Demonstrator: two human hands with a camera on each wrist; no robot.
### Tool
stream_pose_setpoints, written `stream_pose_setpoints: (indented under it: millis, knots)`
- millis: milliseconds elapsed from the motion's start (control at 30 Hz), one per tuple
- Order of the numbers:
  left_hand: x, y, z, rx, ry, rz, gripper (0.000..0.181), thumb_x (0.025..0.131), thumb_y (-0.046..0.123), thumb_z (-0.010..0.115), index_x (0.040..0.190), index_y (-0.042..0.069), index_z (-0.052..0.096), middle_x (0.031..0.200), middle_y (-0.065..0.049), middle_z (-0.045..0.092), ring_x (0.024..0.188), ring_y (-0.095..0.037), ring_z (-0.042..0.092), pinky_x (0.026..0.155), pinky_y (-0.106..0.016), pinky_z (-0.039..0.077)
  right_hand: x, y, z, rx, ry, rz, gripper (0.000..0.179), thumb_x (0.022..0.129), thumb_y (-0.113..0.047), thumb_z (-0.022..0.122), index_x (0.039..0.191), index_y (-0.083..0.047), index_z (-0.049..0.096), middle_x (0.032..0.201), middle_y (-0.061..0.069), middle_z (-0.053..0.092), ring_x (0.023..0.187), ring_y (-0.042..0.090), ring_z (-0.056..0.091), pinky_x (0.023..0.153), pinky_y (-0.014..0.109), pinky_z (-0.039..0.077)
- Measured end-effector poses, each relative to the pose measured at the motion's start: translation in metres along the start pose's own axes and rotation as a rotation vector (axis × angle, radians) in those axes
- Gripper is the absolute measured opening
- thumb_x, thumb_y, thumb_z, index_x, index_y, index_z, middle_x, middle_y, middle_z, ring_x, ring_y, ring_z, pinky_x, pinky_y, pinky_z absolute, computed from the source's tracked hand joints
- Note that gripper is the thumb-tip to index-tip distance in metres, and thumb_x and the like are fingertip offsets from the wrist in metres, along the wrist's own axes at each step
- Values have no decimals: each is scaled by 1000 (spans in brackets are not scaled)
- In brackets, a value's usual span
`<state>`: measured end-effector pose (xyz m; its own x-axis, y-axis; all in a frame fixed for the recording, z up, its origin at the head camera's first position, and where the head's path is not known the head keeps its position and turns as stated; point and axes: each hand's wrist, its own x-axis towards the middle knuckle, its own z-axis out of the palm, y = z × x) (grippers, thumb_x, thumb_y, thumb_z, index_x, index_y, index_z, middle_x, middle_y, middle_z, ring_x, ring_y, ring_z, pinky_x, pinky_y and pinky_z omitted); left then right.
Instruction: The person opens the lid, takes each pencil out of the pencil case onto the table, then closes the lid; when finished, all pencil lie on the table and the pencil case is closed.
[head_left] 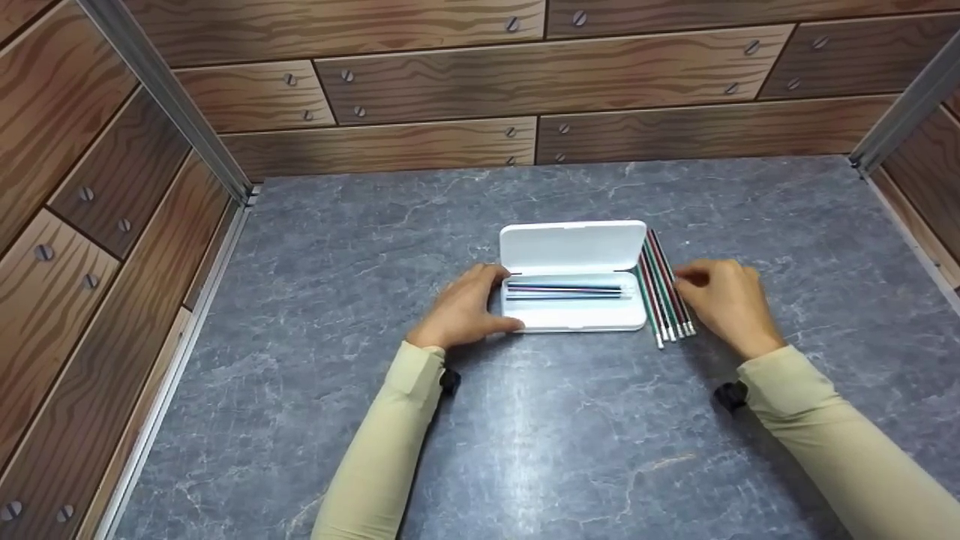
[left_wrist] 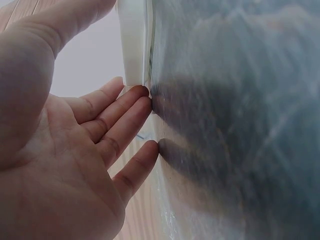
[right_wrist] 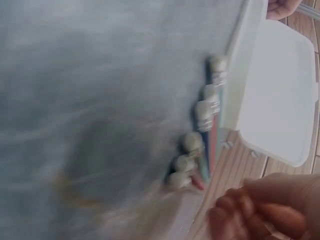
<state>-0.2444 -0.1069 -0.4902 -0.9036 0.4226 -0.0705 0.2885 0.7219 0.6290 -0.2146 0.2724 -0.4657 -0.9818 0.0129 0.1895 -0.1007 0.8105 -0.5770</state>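
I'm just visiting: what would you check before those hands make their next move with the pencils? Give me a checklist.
1. Lid open: ok, tilted back.
2. Left grip on the case: ok, at its left end.
3. Room inside: ok, bare space in front of the inside pencils.
4. Loose pencils within reach: ok, beside the case's right end.
5. Right grip holding a pencil: cannot tell, contact is unclear.
6. All pencils inside: not ok, several lie outside.
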Motion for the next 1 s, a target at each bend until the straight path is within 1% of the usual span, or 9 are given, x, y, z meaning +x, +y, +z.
stream_pose_setpoints:
  millis: [100, 167, 233, 300, 400, 467, 533, 700, 1000]
  knots:
    - [0, 0, 0, 1, 0, -1, 81, 90, 41, 96, 156, 12, 58, 154, -10, 63, 146, -31, 60, 127, -52, 46, 7, -12, 8, 106, 29, -106, 25, 100, -3, 79, 124, 3, 82, 118, 27, 82, 108, 46, 78, 95, 30, 61]
    - [-1, 0, 1, -1, -2, -1, 81, 90, 41, 96, 156, 12, 58, 154, -10, 63, 146, -30, 60, 127, -52, 46, 12, -19, 16, 178, 26, -182, 27, 98, 3, 80, 126, 3, 80, 120, 25, 82, 108, 42, 78, 93, 11, 54]
    - [-1, -1, 1, -2, -4, -1, 81, 90, 41, 96, 156, 12, 58, 154, -10, 64, 146, -30, 60, 127, -52, 46, 16, -26, 24, 231, -6, -251, 29, 97, 7, 80, 126, 4, 79, 121, 23, 82, 109, 40, 78, 92, 1, 50]
    - [-1, -1, 1, -6, -4, 0, 81, 90, 41, 96, 156, 12, 59, 154, -10, 64, 145, -30, 60, 127, -51, 46, 19, -31, 32, 247, -59, -316, 30, 97, 9, 79, 126, 4, 79, 122, 22, 81, 108, 40, 79, 95, 6, 55]
    - [0, -1, 2, -7, 2, 3, 81, 90, 41, 96, 155, 12, 59, 153, -9, 64, 145, -29, 60, 127, -51, 46, 24, -36, 42, 228, -156, -396, 28, 97, 10, 78, 124, 6, 79, 120, 22, 81, 106, 40, 80, 99, 28, 65]
    - [0, 0, 2, -7, 3, 2, 80, 90, 40, 97, 155, 12, 59, 153, -9, 64, 145, -29, 60, 128, -51, 46, 27, -37, 48, 190, -204, -428, 26, 97, 12, 77, 122, 7, 79, 118, 22, 81, 105, 41, 81, 98, 43, 67]
    - [0, 0, 2, -5, -4, -1, 81, 90, 41, 96, 156, 12, 59, 154, -9, 63, 145, -29, 60, 128, -51, 46, 29, -38, 52, 122, -224, -450, 24, 96, 12, 77, 119, 7, 80, 114, 22, 82, 103, 41, 80, 96, 52, 67]
    - [1, 3, 2, -12, -23, -10, 81, 91, 41, 95, 156, 12, 58, 155, -10, 62, 146, -29, 59, 128, -51, 45, 28, -40, 57, -37, -237, -462, 21, 94, 10, 79, 115, 5, 83, 109, 21, 83, 103, 42, 80, 96, 57, 64]
    - [0, 1, 0, 3, -2, -1, 80, 90, 40, 96, 155, 12, 58, 153, -10, 63, 146, -29, 59, 128, -50, 45, 26, -52, 59, -148, -257, -561, 17, 96, 9, 76, 110, 4, 83, 107, 21, 83, 104, 44, 79, 97, 58, 64]
